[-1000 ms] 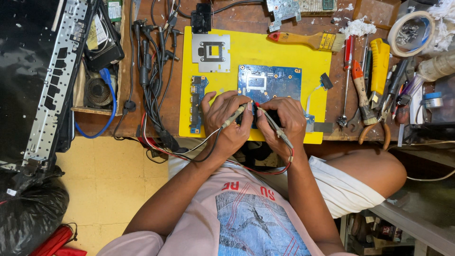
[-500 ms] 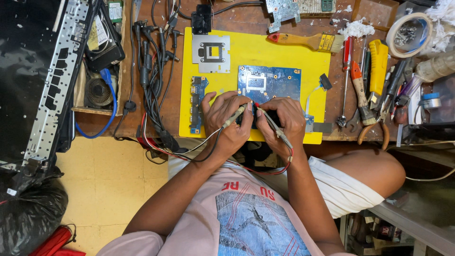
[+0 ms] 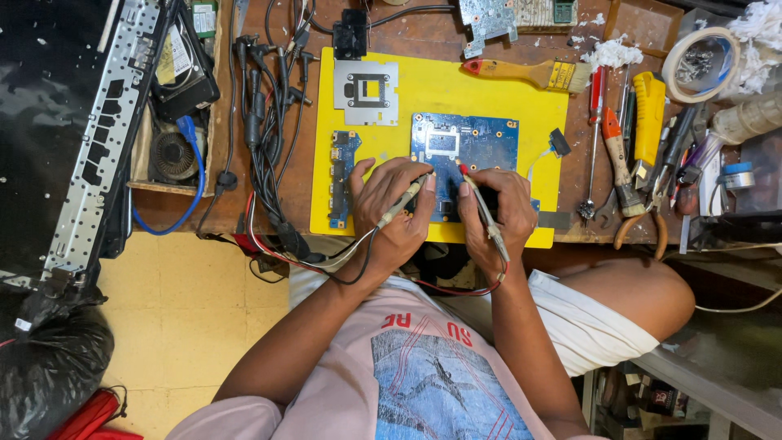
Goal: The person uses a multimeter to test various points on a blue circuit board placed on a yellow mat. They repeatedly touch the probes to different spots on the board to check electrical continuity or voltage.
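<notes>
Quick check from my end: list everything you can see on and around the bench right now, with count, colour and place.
Mat: one, yellow, centre of the wooden bench.
Large circuit board: one, blue, on the mat under both hands.
Narrow board: one, blue, left edge of the mat.
Metal bracket: one, grey, top left of the mat.
Brush: one, wooden handle, top of the mat.
Screwdrivers and pliers: several, red, orange and yellow, right of the mat.
Tape roll: one, pale, top right.
Cable bundle: one, black, left of the mat.
Metal chassis: one, grey, far left.
Probes: two, a pale one and a red-tipped one.
Left hand: holds the pale probe.
Right hand: holds the red-tipped probe.
</notes>
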